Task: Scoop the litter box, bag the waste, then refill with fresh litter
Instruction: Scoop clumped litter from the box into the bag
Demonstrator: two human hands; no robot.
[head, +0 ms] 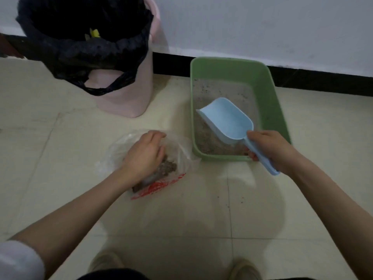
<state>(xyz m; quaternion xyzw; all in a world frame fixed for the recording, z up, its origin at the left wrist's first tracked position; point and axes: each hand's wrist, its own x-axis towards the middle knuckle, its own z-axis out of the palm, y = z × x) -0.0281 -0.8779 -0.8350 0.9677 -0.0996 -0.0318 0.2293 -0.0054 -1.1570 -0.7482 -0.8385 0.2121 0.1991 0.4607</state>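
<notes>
- From the head camera we look down on a pale tiled floor point(181, 215), with a white wall point(262, 27) and a black skirting strip point(323, 81) along the far side.
- We see the rectangular green plastic litter box point(268, 93) standing on the floor just in front of the skirting, right of centre; a thin layer of grey litter point(220, 91), speckled with darker bits, covers its bottom.
- Our right hand point(270, 148) has its fingers wrapped round the handle of the light blue plastic scoop point(228, 120), thumb laid on top near the bowl. The scoop's bowl sits inside the litter box over the litter, open side up, mouth pointing away to the left; we cannot tell whether it touches the litter. The handle crosses the near rim of the box.
- Our left hand point(145, 156) reaches into the clear plastic bag with red print point(159, 184), which lies on the floor just left of the litter box. The fingers are curled downward at the bag's opening; we cannot tell whether they pinch the plastic.
- Brownish clumped waste point(169, 168) lies inside the bag, beside and partly under that hand.
- Further back on the left stands a pink plastic bin point(129, 93) lined with a black bag point(80, 49) whose handles hang over the front.
- At the bottom edge we make out two shoes point(107, 261), blurred.
</notes>
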